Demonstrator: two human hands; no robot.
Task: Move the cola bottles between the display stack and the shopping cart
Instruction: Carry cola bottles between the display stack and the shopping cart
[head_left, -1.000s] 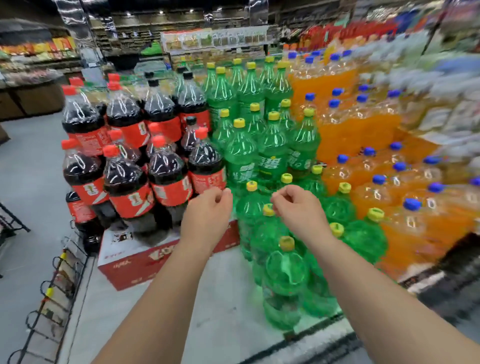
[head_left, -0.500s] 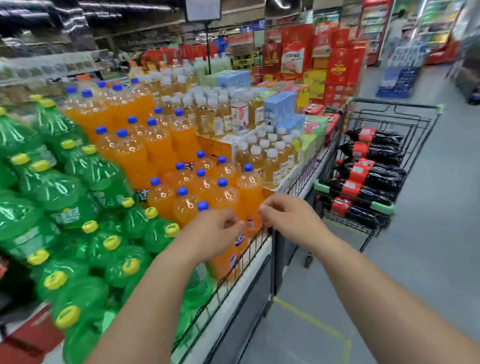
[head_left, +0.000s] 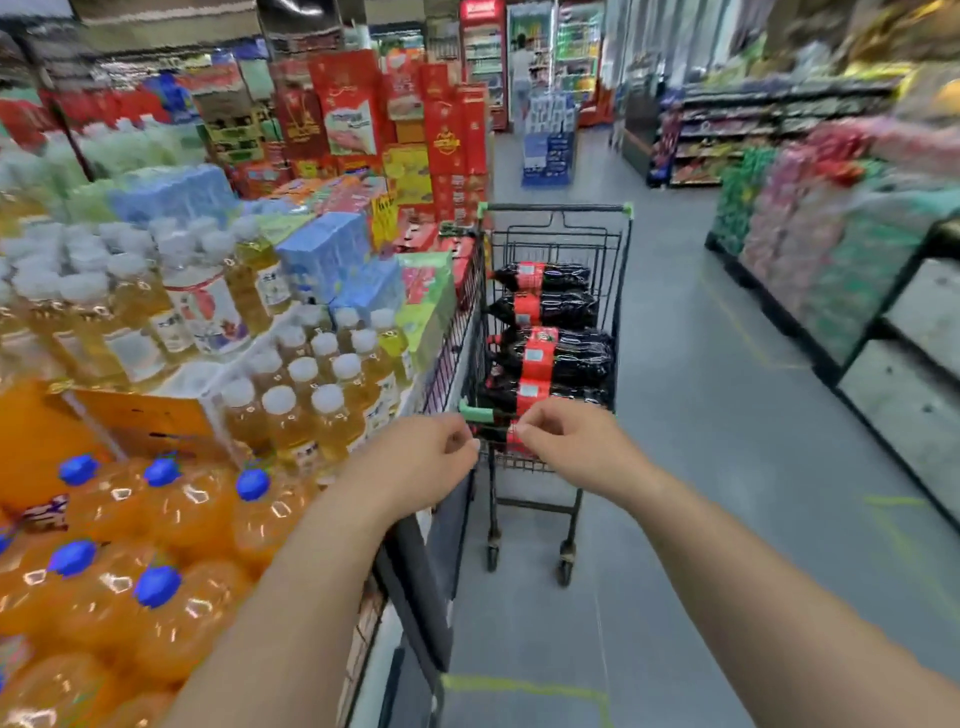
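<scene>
Cola bottles lie on their sides, stacked in the shopping cart; red labels, print too blurred to read. Left hand and right hand are both loosely curled and empty, held near the cart's green-tipped near rim. Display edge with orange soda bottles crowds the cart's left side. Grey floor lies open to its right.

Dark red-labelled cola bottles lie stacked in the shopping cart.
</scene>
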